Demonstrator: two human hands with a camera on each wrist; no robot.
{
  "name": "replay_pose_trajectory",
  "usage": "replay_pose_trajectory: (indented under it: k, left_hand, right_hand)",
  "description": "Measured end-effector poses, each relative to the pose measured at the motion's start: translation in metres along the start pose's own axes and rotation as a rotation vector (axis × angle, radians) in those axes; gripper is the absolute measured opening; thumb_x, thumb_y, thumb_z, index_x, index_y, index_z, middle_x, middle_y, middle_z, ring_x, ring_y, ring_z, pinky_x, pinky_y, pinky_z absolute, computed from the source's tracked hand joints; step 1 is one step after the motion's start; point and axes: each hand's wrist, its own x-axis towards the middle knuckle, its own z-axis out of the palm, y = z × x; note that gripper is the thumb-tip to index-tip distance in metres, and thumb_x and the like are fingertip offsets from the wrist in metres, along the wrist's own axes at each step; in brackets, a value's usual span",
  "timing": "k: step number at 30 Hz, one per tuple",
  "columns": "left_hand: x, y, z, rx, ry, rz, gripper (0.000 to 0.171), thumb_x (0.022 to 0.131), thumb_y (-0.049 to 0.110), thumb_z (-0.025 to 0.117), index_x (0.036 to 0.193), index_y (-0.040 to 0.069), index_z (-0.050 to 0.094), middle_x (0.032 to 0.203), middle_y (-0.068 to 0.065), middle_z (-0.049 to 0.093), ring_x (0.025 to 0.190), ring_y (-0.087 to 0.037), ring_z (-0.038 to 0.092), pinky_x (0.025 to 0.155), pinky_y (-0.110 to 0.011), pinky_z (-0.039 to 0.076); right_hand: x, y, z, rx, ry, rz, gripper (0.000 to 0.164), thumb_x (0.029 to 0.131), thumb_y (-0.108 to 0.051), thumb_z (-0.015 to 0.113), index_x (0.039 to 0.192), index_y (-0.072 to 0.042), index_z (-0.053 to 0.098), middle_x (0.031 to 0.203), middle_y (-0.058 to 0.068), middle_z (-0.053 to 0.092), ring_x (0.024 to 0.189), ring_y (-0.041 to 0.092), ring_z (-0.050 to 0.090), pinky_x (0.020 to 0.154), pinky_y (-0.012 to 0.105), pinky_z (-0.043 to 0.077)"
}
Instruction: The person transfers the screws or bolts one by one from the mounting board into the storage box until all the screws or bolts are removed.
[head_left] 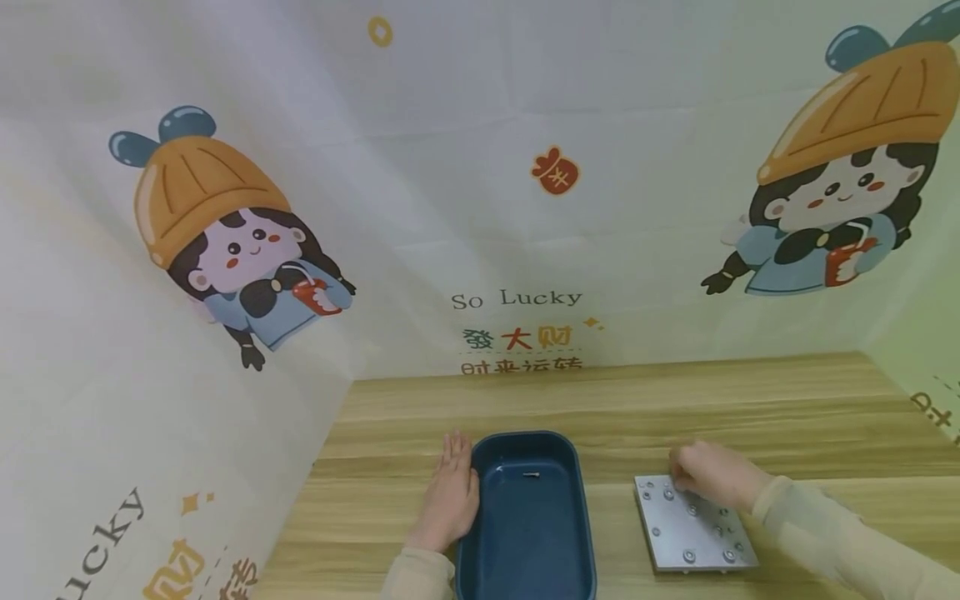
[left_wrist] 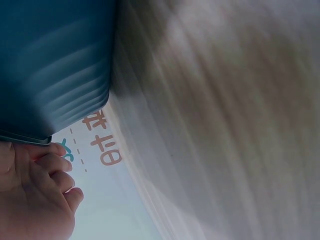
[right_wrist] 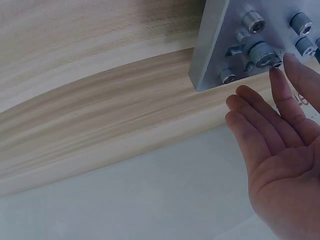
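Pale sleeve (head_left: pixel 420 575) up close, L hand (head_left: pixel 448 500) on blue tray (head_left: pixel 532 533); R hand (head_left: pixel 712 475) busy w/ bolts (head_left: pixel 688 556)

Going L to R from where I stand: L hand lies along the tray's left wall, fingers fairly straight, thumb side against the blue; it's relaxed, w/ no grasp round anything that I can see; prob. just steadying; blue tray sits on the wood-grain table (head_left: pixel 615 408), near end cut off by the bottom of the head view; one loose screw (head_left: pixel 531 475) lies inside, toward the far end; a strip of table shows btwn tray & metal plate (head_left: pixel 675 531).

Metal plate lies to the right, bolts standing in its top at several spots; R hand is over its far edge, fingertips mostly hidden from above, but the R wrist view shows thumb & index drawn to a narrow pinch on a small bolt (right_wrist: pixel 276 62), right beside a fatter one; other fingers are loose & hold nothing.

Step in hand, as I read it: working that one bolt by fingertip, either seating it or backing it out; can't tell which; next move prob. calls for a steady twist, pinch kept square to the head; risk is the fatter neighbour crowding the fingers; if it comes free, the tray's handy.
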Motion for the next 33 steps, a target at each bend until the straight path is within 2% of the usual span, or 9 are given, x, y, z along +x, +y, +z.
replay_pose_trajectory:
  k: [9, 16, 23, 33]
  left_hand:
    - [0.0, 0.0, 0.002, -0.02, 0.007, 0.005, 0.051, 0.102, 0.008, 0.038, 0.146, -0.016, 0.031, 0.157, -0.032, 0.022, 0.148, -0.046, 0.018, 0.119, -0.059, 0.022]
    - [-0.001, 0.0, 0.004, -0.003, -0.004, 0.004, 0.051, 0.102, 0.01, 0.038, 0.147, -0.015, 0.03, 0.158, -0.031, 0.022, 0.149, -0.046, 0.017, 0.12, -0.057, 0.022]
    - [-0.002, 0.0, 0.007, -0.015, -0.009, -0.001, 0.052, 0.102, 0.009, 0.038, 0.147, -0.014, 0.029, 0.158, -0.031, 0.02, 0.149, -0.045, 0.015, 0.12, -0.058, 0.022]
    - [-0.001, -0.002, 0.001, -0.016, -0.01, 0.001, 0.052, 0.103, 0.01, 0.037, 0.148, -0.015, 0.028, 0.158, -0.031, 0.02, 0.149, -0.046, 0.015, 0.121, -0.057, 0.021]
  right_hand:
    - [-0.004, 0.001, 0.003, -0.017, 0.012, 0.01, 0.006, 0.083, -0.003, 0.072, 0.086, -0.003, 0.066, 0.077, 0.004, 0.068, 0.063, 0.008, 0.06, 0.057, 0.02, 0.053]
    - [-0.007, 0.002, 0.002, -0.074, 0.015, -0.017, 0.009, 0.086, -0.004, 0.069, 0.084, -0.005, 0.061, 0.071, 0.0, 0.062, 0.059, 0.006, 0.054, 0.053, 0.019, 0.05]
    - [-0.007, 0.001, -0.013, -0.073, 0.026, -0.06, 0.006, 0.088, -0.001, 0.066, 0.087, -0.001, 0.059, 0.071, 0.002, 0.061, 0.059, 0.007, 0.055, 0.053, 0.018, 0.051]
    - [0.01, -0.016, -0.032, -0.102, 0.064, -0.091, 0.005, 0.092, -0.004, 0.063, 0.09, -0.002, 0.058, 0.075, 0.002, 0.062, 0.064, 0.01, 0.059, 0.056, 0.022, 0.053]
